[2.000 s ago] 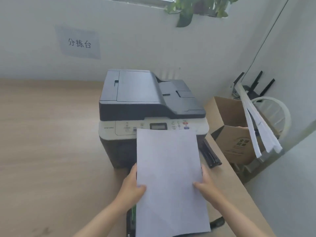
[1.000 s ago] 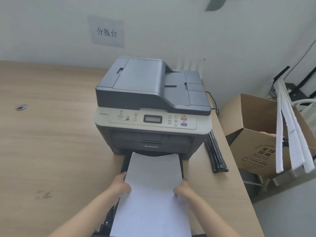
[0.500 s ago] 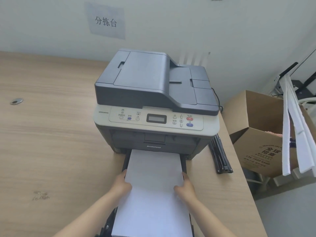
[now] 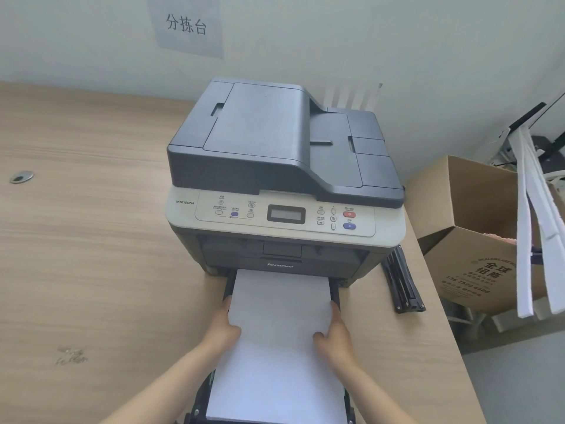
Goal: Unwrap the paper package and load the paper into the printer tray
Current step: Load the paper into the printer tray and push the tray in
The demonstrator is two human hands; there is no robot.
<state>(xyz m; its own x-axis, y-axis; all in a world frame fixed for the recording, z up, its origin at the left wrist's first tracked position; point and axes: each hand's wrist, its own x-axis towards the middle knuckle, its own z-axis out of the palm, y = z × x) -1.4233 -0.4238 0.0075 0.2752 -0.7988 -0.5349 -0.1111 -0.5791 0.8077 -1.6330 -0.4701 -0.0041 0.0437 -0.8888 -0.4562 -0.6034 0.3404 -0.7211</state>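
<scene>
While both hands grip it, the paper lies in the pulled-out tray.

Paper: white stack [image 4: 279,335], flat in the tray [image 4: 335,293]; its far edge sits just under the printer's front.
Tray: black, drawn out toward the camera from the base of the printer [image 4: 284,185]; only its side rails show past the sheets.
Left hand: [image 4: 224,327] closed on the stack's left edge, thumb on top, fingers hidden beneath.
Right hand: [image 4: 334,335] closed on the right edge, thumb on top.
Printer: grey, lid shut, standing on the wooden desk [image 4: 91,240] against the wall.
Desk extras: black folded bars [image 4: 403,280] just right of the printer.
Beyond desk: open cardboard box [image 4: 477,240], white strips [image 4: 538,228] hanging over it.
Wall: paper sign [image 4: 186,26] above the printer.
</scene>
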